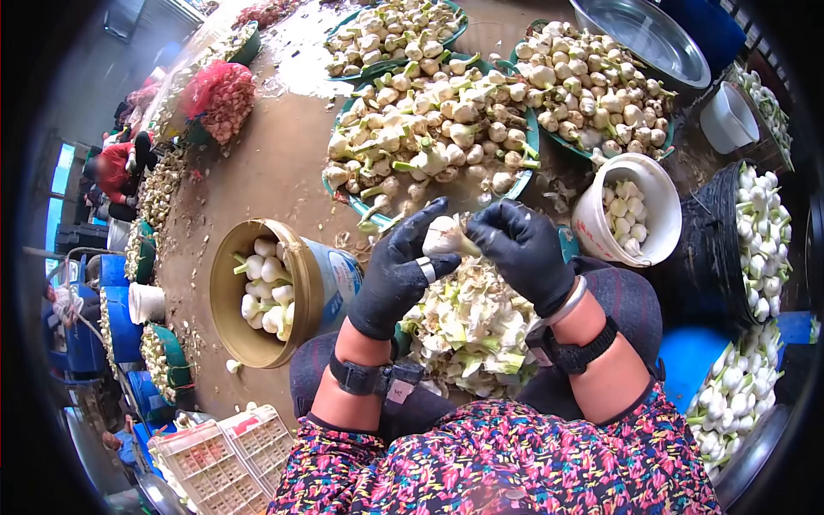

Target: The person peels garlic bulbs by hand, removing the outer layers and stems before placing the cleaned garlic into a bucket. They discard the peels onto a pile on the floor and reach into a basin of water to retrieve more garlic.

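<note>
A garlic bulb (pixel 441 237) with a short stem is held between my two black-gloved hands, above a heap of pale peelings (pixel 472 330) between my knees. My left hand (pixel 402 268) wraps its fingers and thumb around the bulb; a white ring-like band circles one finger. At the stem end, my right hand (pixel 522 251) is closed in a pinch; the stem reaches its fingertips. Just beyond my hands lies a wide green-rimmed basin (pixel 534 142) full of untrimmed garlic bulbs (pixel 429 129).
A yellowish bucket (pixel 225 296) of peeled bulbs stands at left, a white bucket (pixel 588 223) at right. Farther right are a black tub (pixel 717 249) and a metal basin (pixel 648 39). Crates (pixel 227 463) lie lower left. A person in red (pixel 113 169) sits far left.
</note>
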`<state>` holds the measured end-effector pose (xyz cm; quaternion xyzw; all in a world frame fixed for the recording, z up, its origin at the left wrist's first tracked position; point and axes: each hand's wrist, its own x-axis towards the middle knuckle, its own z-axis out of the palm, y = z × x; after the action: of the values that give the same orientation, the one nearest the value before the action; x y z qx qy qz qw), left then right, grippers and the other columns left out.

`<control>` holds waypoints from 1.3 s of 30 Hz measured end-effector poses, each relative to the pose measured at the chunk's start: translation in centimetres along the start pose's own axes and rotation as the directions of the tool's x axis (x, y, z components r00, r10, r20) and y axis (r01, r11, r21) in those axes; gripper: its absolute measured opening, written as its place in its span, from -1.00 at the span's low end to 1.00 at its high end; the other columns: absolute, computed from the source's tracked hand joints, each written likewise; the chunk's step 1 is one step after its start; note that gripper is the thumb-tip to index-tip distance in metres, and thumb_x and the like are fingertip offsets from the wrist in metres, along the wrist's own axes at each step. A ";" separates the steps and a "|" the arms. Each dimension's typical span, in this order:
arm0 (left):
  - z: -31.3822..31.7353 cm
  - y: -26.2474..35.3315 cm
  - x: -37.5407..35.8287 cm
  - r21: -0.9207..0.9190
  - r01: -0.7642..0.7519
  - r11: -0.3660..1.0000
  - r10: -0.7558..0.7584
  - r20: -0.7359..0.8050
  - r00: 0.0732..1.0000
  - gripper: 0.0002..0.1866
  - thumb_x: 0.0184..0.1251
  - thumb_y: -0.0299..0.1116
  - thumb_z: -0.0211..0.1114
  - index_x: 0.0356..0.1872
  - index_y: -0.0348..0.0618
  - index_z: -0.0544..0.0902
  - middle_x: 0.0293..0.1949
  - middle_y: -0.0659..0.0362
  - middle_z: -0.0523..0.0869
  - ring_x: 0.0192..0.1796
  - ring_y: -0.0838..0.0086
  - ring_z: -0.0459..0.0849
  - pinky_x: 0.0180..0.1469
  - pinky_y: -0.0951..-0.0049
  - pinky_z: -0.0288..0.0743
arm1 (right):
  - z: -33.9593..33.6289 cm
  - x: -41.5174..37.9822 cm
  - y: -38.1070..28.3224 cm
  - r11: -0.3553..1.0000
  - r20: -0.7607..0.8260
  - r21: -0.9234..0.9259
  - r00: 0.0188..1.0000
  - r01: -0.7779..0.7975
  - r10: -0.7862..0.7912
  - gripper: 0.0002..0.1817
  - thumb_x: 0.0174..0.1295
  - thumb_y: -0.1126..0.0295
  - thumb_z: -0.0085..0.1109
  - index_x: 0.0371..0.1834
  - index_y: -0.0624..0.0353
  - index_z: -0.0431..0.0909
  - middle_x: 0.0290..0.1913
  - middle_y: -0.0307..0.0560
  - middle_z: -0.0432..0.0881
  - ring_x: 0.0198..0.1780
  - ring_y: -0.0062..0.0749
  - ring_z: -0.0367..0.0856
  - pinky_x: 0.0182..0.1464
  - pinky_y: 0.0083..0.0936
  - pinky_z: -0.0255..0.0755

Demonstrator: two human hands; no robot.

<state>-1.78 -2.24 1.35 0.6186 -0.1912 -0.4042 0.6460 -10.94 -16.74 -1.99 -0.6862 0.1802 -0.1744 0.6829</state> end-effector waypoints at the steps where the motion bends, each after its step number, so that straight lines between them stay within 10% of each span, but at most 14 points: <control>1: -0.3 -0.6 0.2 0.000 0.000 1.000 0.000 -0.001 1.000 -0.27 -0.06 -0.57 0.37 0.25 -0.31 0.31 -0.02 0.11 0.56 -0.01 0.51 0.53 0.02 0.49 0.46 | 0.3 -0.2 -0.3 0.995 0.018 0.047 0.996 0.088 -0.089 -0.84 0.13 0.37 0.16 -0.39 0.26 0.54 -0.53 -0.02 0.55 -0.41 -0.58 0.53 -0.34 -0.53 0.40; 4: -1.1 -2.6 1.0 0.630 -0.390 0.671 0.438 0.088 0.895 -0.31 -0.15 -0.48 0.42 0.14 -0.28 0.39 -0.07 -0.01 0.53 -0.03 0.23 0.51 0.02 0.33 0.41 | 0.6 -0.1 1.0 0.976 -0.006 -0.070 0.979 0.205 -0.206 -0.84 0.09 0.37 0.20 -0.38 0.24 0.57 -0.50 -0.02 0.56 -0.36 -0.52 0.56 -0.29 -0.53 0.42; 7: -0.5 -1.4 0.9 0.851 -0.397 0.344 0.504 0.189 0.843 -0.33 -0.21 -0.52 0.38 0.09 -0.26 0.41 -0.06 -0.07 0.51 -0.04 0.09 0.45 0.06 0.24 0.34 | 0.8 -0.2 1.1 0.937 -0.001 -0.217 0.960 0.273 -0.280 -0.84 0.06 0.36 0.21 -0.38 0.23 0.57 -0.50 -0.01 0.57 -0.40 -0.37 0.58 -0.30 -0.48 0.43; 9: -0.2 -1.5 1.0 0.846 -0.409 0.342 0.500 0.205 0.842 -0.34 -0.22 -0.54 0.35 0.09 -0.25 0.40 -0.06 -0.07 0.49 -0.02 0.07 0.43 0.08 0.21 0.31 | 1.4 -0.5 1.5 1.000 -0.008 0.000 1.000 0.011 -0.011 -0.84 0.04 0.36 0.21 -0.42 0.24 0.56 -0.50 0.01 0.56 -0.45 -0.24 0.56 -0.32 -0.41 0.43; 18: 1.1 -2.9 1.4 0.903 -0.314 0.293 0.475 0.148 0.868 -0.34 -0.24 -0.53 0.34 0.06 -0.24 0.36 -0.06 -0.05 0.47 0.02 0.05 0.47 0.08 0.22 0.38 | 2.3 -0.8 1.0 0.873 -0.142 -0.488 0.986 0.007 -0.087 -0.86 0.03 0.37 0.05 -0.49 0.22 0.47 -0.49 0.13 0.53 -0.36 0.06 0.55 -0.26 -0.15 0.41; 25: 0.7 -2.8 1.1 0.883 -0.374 0.284 0.480 0.207 0.853 -0.31 -0.22 -0.54 0.40 0.08 -0.26 0.34 0.01 -0.02 0.48 0.04 0.16 0.50 0.08 0.29 0.41 | 1.2 0.4 1.7 0.902 -0.179 -0.404 0.980 -0.149 0.081 -0.85 0.02 0.36 0.05 -0.51 0.23 0.47 -0.52 0.17 0.55 -0.40 0.07 0.56 -0.31 -0.19 0.43; 28: 1.6 -1.7 0.3 0.217 -0.213 0.953 0.225 -0.035 0.974 -0.30 -0.09 -0.56 0.42 0.17 -0.29 0.31 0.08 0.10 0.46 0.07 0.50 0.46 0.10 0.47 0.41 | -0.5 1.3 2.3 0.892 -0.256 -0.420 0.965 -0.167 0.060 -0.82 0.01 0.34 0.06 -0.53 0.25 0.48 -0.54 0.19 0.55 -0.42 0.08 0.56 -0.33 -0.19 0.42; 31: 1.0 -1.1 -0.1 -0.164 -0.046 0.985 0.047 0.002 0.999 -0.27 -0.02 -0.58 0.29 0.28 -0.29 0.23 0.06 0.07 0.45 0.00 0.40 0.52 0.00 0.39 0.51 | -1.5 1.7 2.4 0.884 -0.248 -0.435 0.967 -0.172 0.066 -0.80 0.02 0.33 0.10 -0.54 0.27 0.46 -0.58 0.16 0.52 -0.48 -0.03 0.56 -0.35 -0.26 0.42; 33: 0.5 -1.1 0.0 -0.262 -0.040 0.964 0.050 0.031 0.998 -0.28 0.01 -0.55 0.25 0.29 -0.29 0.21 0.05 0.05 0.46 -0.01 0.37 0.54 -0.02 0.37 0.53 | -1.6 1.2 2.0 0.935 -0.191 -0.335 0.980 -0.119 0.056 -0.88 0.08 0.43 0.13 -0.49 0.25 0.50 -0.55 -0.22 0.56 -0.55 -0.65 0.39 -0.44 -0.58 0.32; 37: 0.5 -1.1 -0.1 -0.347 -0.048 0.937 0.063 0.031 0.998 -0.29 0.03 -0.46 0.19 0.30 -0.31 0.21 0.03 0.01 0.47 -0.04 0.33 0.57 -0.03 0.35 0.56 | -1.4 0.6 0.1 0.955 0.056 0.266 0.991 -0.130 0.119 -0.92 0.12 0.50 0.10 -0.32 0.21 0.55 -0.38 -0.28 0.57 -0.38 -0.72 0.46 -0.36 -0.70 0.35; 39: 0.5 -1.1 -0.1 -0.360 -0.059 0.931 0.079 0.040 0.996 -0.29 0.03 -0.47 0.19 0.29 -0.32 0.21 0.02 0.01 0.48 -0.05 0.34 0.57 -0.03 0.37 0.54 | -1.6 0.7 -0.7 0.968 0.110 0.181 0.981 -0.175 0.157 -0.91 0.12 0.52 0.12 -0.31 0.24 0.56 -0.42 -0.29 0.56 -0.41 -0.71 0.47 -0.37 -0.70 0.36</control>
<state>-2.48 -2.38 0.39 0.4722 -0.1534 -0.4258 0.7564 -11.15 -18.48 -1.31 -0.6078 0.1870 -0.1003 0.7652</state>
